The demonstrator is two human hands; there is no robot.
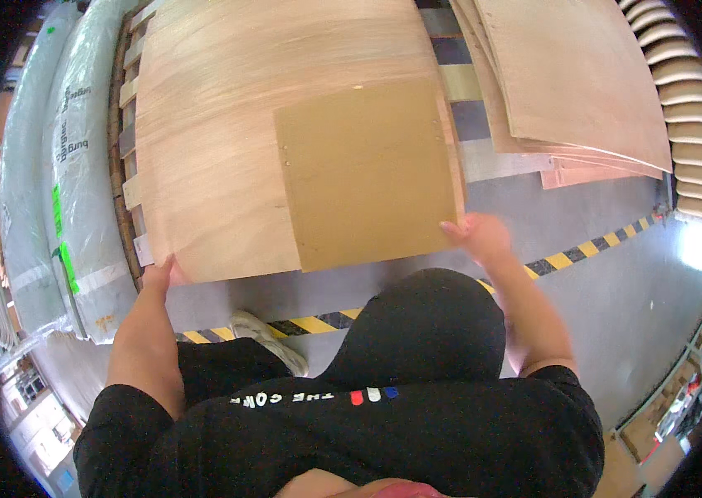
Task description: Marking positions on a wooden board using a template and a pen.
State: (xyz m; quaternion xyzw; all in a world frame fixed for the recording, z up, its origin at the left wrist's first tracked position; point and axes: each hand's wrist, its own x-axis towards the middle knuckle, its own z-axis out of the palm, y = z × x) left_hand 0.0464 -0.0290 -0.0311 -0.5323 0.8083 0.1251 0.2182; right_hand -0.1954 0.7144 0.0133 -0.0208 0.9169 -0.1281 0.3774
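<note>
A large pale plywood sheet (210, 166) spans the middle of the view, its near edge close to my knees. On its right part lies a flat brown cardboard piece (372, 178). My left hand (160, 271) is closed on the sheet's near left corner, thumb on top and the fingers hidden below. At the near right corner my right hand (481, 236) grips the sheet's edge beside the cardboard, thumb on top; it is slightly blurred. Whether the sheet is raised off what lies under it, I cannot tell.
Long rolls in clear plastic wrap (85, 166) lie along the left. More plywood sheets (583, 83) are stacked unevenly at the right, near a ribbed beige stack (691, 108). Pallet slats (460, 83) show between the sheets. Black-and-yellow tape (563, 261) crosses the grey floor.
</note>
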